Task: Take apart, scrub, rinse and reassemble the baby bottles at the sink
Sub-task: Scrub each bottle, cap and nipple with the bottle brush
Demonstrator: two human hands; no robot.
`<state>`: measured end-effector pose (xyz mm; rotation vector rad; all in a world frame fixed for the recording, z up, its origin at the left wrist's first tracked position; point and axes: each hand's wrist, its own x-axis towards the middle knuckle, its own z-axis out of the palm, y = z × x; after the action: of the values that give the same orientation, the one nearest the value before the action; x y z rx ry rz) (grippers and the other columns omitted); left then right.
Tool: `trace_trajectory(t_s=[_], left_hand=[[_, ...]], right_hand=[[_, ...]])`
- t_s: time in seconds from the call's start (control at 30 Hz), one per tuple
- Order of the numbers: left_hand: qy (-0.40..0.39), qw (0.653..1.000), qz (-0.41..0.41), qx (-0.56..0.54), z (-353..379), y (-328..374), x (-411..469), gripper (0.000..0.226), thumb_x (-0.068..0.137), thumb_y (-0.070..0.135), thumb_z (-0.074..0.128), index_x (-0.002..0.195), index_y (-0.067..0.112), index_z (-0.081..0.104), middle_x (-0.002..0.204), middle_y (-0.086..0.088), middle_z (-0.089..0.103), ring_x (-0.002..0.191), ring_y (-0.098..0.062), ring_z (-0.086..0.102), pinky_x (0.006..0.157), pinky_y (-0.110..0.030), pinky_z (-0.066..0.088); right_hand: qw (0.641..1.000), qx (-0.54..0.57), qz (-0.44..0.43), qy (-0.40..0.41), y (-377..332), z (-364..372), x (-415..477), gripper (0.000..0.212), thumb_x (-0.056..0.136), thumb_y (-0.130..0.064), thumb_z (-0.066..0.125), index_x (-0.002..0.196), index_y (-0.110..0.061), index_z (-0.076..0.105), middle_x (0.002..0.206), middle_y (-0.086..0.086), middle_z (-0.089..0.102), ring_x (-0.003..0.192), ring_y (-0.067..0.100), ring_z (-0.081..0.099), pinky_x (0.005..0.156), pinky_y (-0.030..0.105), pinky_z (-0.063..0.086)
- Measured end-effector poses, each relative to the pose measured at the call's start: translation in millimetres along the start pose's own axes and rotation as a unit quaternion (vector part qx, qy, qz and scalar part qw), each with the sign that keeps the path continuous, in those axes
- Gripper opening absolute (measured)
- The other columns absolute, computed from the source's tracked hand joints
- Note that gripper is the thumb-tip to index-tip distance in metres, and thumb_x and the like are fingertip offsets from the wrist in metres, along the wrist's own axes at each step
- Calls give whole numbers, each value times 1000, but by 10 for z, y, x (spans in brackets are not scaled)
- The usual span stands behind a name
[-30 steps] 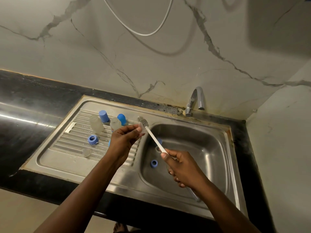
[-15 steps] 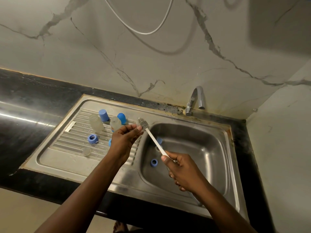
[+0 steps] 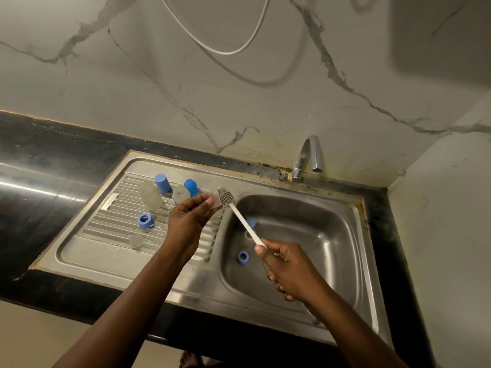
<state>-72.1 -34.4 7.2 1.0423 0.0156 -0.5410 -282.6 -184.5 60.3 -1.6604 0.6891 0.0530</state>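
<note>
Since the earlier frame both hands have hardly moved, and the brush head stays at the left fingertips. The left hand (image 3: pixel 190 219) pinches a small clear soft piece (image 3: pixel 216 203) above the ribbed drainboard (image 3: pixel 106 221) of the steel sink (image 3: pixel 186 285). The right hand (image 3: pixel 289 269) grips the white handle of the grey-bristled bottle brush (image 3: pixel 247 227) over the basin. Two clear plastic bottles (image 3: pixel 151 199), two blue caps (image 3: pixel 162 183) and a blue ring (image 3: pixel 145 221) stand on the drainboard. A second blue ring (image 3: pixel 243 257) lies in the basin.
</note>
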Motion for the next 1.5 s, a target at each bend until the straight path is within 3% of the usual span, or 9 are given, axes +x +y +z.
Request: trace_trajectory(t_s=[0.17,0.5,0.77,0.87,1.03,1.2,1.37,1.5], left_hand=[[-31,999,2,20,16,-90,16,37,84,11,77,120,1,72,120,-19,77,113,-32,75,90,-31,63],[-62,992,29,103,-48,-158,88,25,94,4,74,119,1,75,118,-22,76,114,-38,74,101,-43,60],[-78,992,6,100,-11,-137,8,29,91,3,75,120,1,75,118,-23,76,115,-38,73,99,-41,61],[-56,994,13,96,26,-144,-28,37,84,12,79,119,3,74,117,-21,77,114,-37,74,101,-43,60],[-66,990,6,123,64,-226,-77,24,92,6,74,116,4,74,113,-19,78,110,-36,75,95,-38,63],[-76,989,4,126,157,-342,-130,26,89,7,76,115,1,73,110,-23,78,108,-37,76,90,-34,64],[-71,988,16,138,224,-441,-171,38,79,14,86,115,9,76,110,-20,78,109,-36,75,94,-37,62],[-54,975,11,214,172,-656,-198,34,92,6,80,124,16,75,105,-10,77,108,-29,75,98,-40,60]], right_hand=[[1000,-5,-7,2,25,10,-30,19,105,-50,59,117,-49,73,57,-3,50,42,10,39,42,20,34],[1000,1,23,1,16,61,109,23,105,-49,60,122,-41,73,56,-3,47,41,10,36,43,20,32],[1000,0,23,11,6,26,165,28,105,-49,60,129,-40,71,54,-7,51,39,8,39,42,20,35],[1000,14,11,8,22,-35,76,23,105,-50,59,123,-45,73,59,-2,52,41,10,38,43,21,33],[1000,25,17,6,110,-48,-44,19,106,-47,57,104,-55,74,61,3,45,42,11,34,43,20,29],[999,18,29,11,155,-60,34,21,107,-45,56,120,-46,73,58,-1,46,41,9,35,43,20,31],[1000,11,24,17,228,-156,82,21,106,-48,57,119,-47,73,59,-1,51,41,11,37,44,21,33],[999,18,26,23,347,-317,35,22,106,-47,57,121,-47,73,56,-4,50,42,12,37,43,22,32]])
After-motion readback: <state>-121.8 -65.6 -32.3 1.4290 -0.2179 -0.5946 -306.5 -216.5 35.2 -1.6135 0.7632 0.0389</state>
